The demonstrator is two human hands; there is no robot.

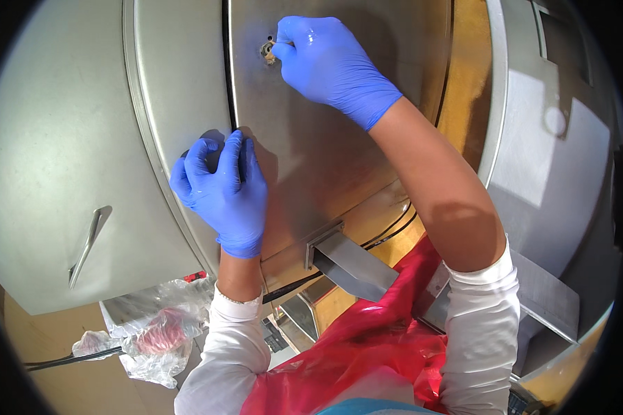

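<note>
My right hand (325, 66), in a blue glove, is closed in a pinch at a small worn round opening (267, 52) in the metal door panel (325, 159). Its fingertips hide whatever they pinch. Lower and to the left, my left hand (225, 190), also gloved in blue, is at the dark vertical gap along the panel's left edge. Its fingers curl around something dark, mostly covered, which I cannot make out. Water drops shine on both gloves.
Left of the gap stands a wide metal cabinet front (55, 152) with a bar handle (86, 245). A square metal bracket (356, 266) juts toward me below the panel. Clear plastic bags (163, 332) and black cables lie at lower left. Metal equipment (547, 187) stands at right.
</note>
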